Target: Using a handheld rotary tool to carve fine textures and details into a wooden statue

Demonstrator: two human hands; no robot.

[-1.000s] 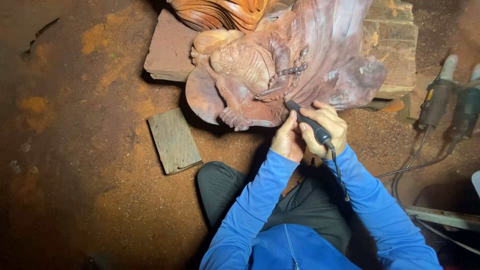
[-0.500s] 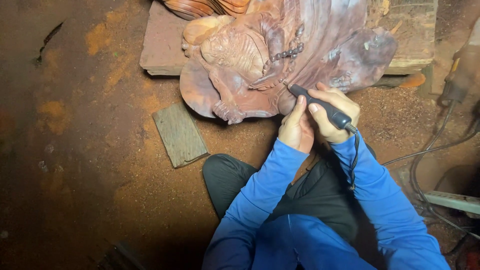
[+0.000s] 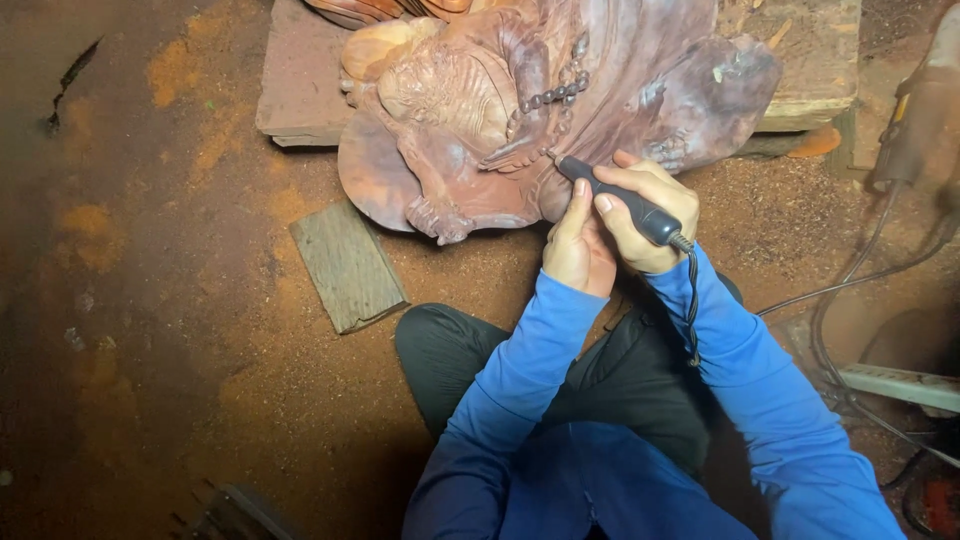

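A large reddish-brown wooden carving (image 3: 500,110) of a figure with beads lies on wooden slabs on the dusty floor. My right hand (image 3: 650,215) is closed around a black pen-shaped rotary carving tool (image 3: 615,197), whose tip touches the carving just below the string of beads. A black cord runs from the tool down along my blue sleeve. My left hand (image 3: 578,245) rests against the carving's lower edge, right beside the right hand and touching the tool's underside.
A small grey wooden block (image 3: 347,265) lies on the sawdust-covered floor left of my knee. A flat wooden slab (image 3: 300,80) sits under the carving. Power tools (image 3: 915,130) and cables (image 3: 850,290) lie at the right.
The view has shifted slightly, so the carving sits higher and more to the left. Both hands stay at the carving with the tool tip close to the beads.
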